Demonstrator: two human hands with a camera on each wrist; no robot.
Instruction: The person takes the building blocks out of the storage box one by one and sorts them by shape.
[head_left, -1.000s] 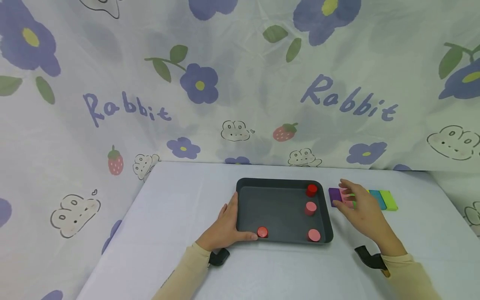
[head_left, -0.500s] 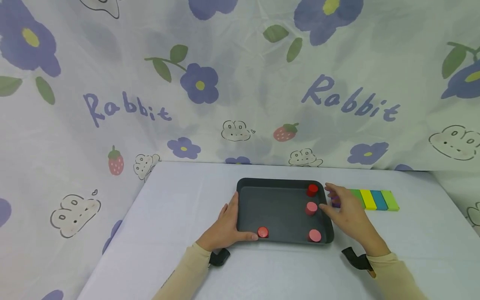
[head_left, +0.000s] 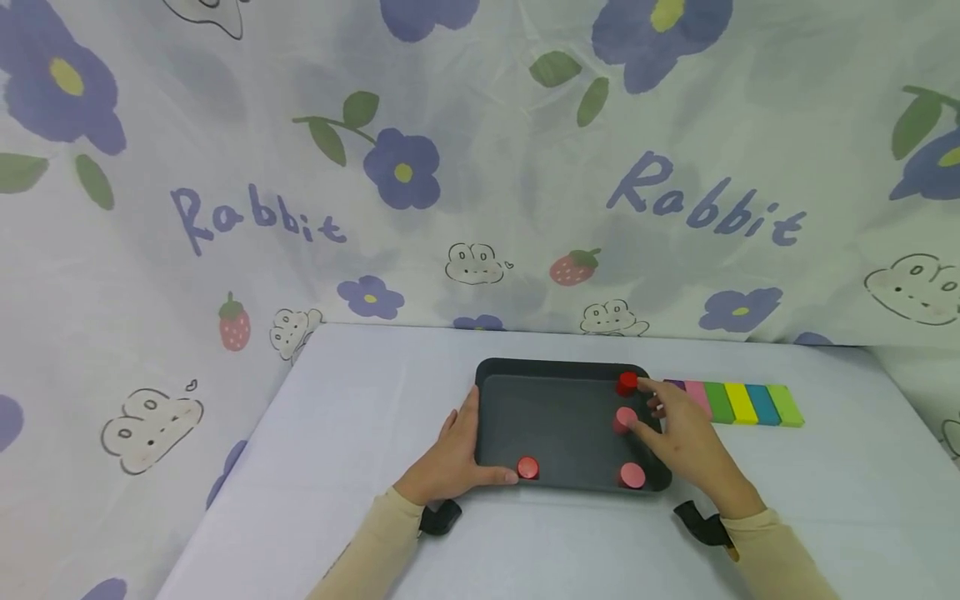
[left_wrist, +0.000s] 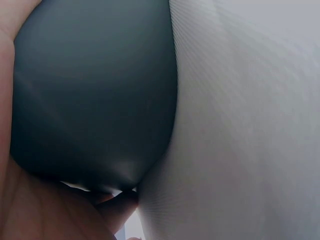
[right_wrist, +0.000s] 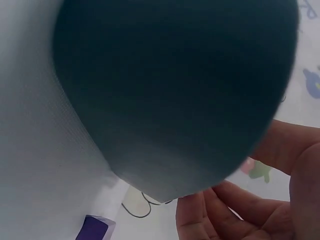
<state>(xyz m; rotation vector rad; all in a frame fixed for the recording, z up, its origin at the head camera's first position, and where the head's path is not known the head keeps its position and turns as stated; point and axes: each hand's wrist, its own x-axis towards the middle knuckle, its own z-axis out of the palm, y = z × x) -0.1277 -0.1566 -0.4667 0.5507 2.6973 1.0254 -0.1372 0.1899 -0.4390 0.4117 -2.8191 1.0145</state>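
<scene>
- Hidden by the right hand (head_left: 686, 433): part of the dark tray's (head_left: 555, 429) right rim, plus portions of the purple block (head_left: 677, 385) and pink block (head_left: 697, 394).
- Hard to make out: contact of right forefinger with the far red cylinder (head_left: 627, 384), or of right thumb with the middle pink cylinder (head_left: 624, 419); cannot tell touching from just beside.
- Right thumb and forefinger spread wide over the right rim.
- Left hand (head_left: 450, 457) at the tray's left side, fingers straight along the wall, thumb straight along the near rim; fingers mostly behind the tray in the left wrist view.
- Cut off: both sleeves in the head view; the purple block in the right wrist view.
- One tray, on the white table (head_left: 570, 550).
- Four cylinders, all inside: two red, including the near-left one (head_left: 528, 467); two pink, including the near-right one (head_left: 632, 476).
- Six blocks in one row, right of the tray: purple, pink, green (head_left: 719, 403), yellow (head_left: 741, 404), blue (head_left: 762, 405), lime (head_left: 785, 406).
</scene>
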